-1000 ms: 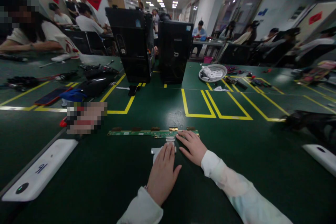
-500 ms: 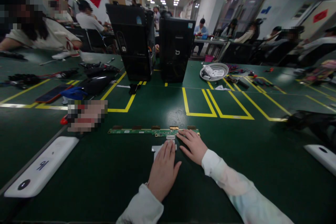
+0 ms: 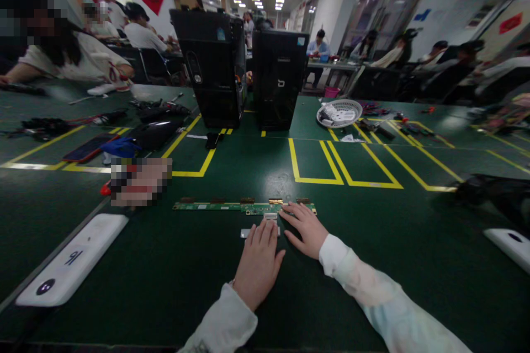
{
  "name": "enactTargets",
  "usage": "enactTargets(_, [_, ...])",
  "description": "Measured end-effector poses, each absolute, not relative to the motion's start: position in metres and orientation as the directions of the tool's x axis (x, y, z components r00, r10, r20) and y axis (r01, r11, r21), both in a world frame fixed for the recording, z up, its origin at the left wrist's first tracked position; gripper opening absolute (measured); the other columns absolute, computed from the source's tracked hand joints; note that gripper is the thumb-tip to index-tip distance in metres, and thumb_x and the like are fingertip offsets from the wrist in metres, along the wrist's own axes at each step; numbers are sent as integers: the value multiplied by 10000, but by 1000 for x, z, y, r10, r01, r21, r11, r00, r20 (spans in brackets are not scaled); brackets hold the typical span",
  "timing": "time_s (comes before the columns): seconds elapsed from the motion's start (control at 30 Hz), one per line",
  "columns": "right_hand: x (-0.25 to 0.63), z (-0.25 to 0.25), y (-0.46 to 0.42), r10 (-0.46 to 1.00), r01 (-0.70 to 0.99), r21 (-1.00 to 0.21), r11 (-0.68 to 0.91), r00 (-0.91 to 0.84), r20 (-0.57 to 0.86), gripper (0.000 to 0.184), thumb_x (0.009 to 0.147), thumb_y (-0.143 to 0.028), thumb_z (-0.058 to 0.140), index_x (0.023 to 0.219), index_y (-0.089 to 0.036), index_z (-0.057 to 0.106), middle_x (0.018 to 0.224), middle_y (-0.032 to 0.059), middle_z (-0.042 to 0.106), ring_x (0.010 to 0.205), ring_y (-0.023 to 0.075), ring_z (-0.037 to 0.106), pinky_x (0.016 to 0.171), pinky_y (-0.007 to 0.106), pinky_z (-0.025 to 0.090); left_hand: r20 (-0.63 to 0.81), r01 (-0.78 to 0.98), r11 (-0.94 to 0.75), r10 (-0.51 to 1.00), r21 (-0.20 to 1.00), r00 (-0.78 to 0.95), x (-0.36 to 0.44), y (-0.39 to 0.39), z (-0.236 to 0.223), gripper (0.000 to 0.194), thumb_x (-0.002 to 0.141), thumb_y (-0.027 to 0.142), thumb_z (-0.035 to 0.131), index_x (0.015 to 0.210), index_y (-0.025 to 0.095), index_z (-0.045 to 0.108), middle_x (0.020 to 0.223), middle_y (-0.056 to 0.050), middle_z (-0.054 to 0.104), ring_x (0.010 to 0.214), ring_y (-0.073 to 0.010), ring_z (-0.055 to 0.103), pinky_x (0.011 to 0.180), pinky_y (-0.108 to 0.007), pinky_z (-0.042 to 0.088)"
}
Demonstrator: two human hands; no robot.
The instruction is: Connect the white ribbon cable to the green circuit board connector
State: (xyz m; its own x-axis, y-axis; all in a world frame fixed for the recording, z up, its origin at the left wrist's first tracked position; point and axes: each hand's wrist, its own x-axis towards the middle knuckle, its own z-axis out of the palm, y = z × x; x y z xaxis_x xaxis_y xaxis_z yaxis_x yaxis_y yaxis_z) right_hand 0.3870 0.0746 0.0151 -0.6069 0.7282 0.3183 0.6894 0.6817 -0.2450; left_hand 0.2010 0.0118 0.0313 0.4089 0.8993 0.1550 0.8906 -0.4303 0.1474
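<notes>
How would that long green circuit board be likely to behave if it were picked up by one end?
The green circuit board looks thin, narrow and straight, so it would probably lift light and fairly stiff, perhaps flexing slightly. The brownish tabs along its far edge look thin and likely fragile. Lying flat, it seems unlikely to roll.

Your green table (image 3: 174, 281) is spreading out before you, with yellow tape (image 3: 318, 181) marking outlines across it. Near you, a long circuit board (image 3: 211, 207) is lying crosswise, and a partly hidden white piece (image 3: 245, 233) is resting just on your side of it. White devices are lying to your left (image 3: 85, 256) and right (image 3: 511, 245). Farther off, two black computer towers (image 3: 213, 77) are standing upright, dark cables (image 3: 49, 126) and a blue item (image 3: 121, 146) are lying leftward, and a white basket (image 3: 359, 108) is sitting rightward.
</notes>
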Motion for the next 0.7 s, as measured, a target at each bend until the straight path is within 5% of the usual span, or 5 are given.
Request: enactTargets(0.7, [388, 16, 76, 731, 681, -271, 681, -603, 320, 480, 861, -295, 516, 1322, -160, 519, 1353, 144, 515, 1306, 289, 397, 1081, 535, 319, 191, 897, -424, 898, 125, 397, 203, 15, 30, 450, 963, 318, 363, 1333, 103, 500, 1401, -141, 518, 1339, -285, 413, 1104, -495, 345])
